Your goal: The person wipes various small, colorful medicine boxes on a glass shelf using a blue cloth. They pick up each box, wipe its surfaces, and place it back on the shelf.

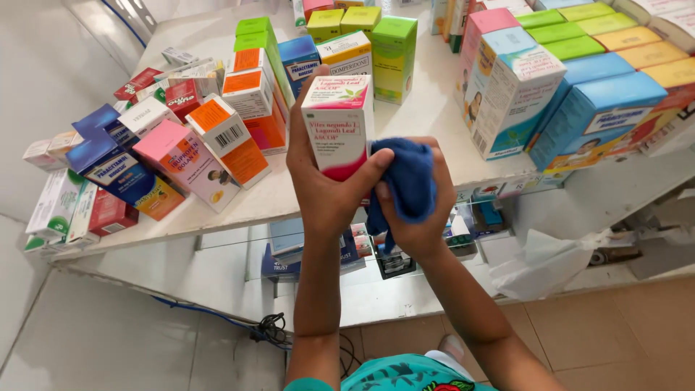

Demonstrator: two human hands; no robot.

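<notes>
Left hand (329,185) gripped a white-and-pink medicine box (339,124) upright over the counter's (434,108) front edge while the right hand (409,210), closed around a blue cloth (409,181), pressed its side, so wiping looked midway, with dozens of boxes (217,137) on the counter still waiting.

A white bench (427,116) holds many small boxes. On its left side, pink, blue, red and white boxes (156,156) lie tipped over in a heap, and some orange and white boxes (239,123) lean among them. Near the back, green and yellow boxes (362,40) stand up straight. On the right, big blue boxes (590,108) lie on their sides in a row, touching each other.
</notes>
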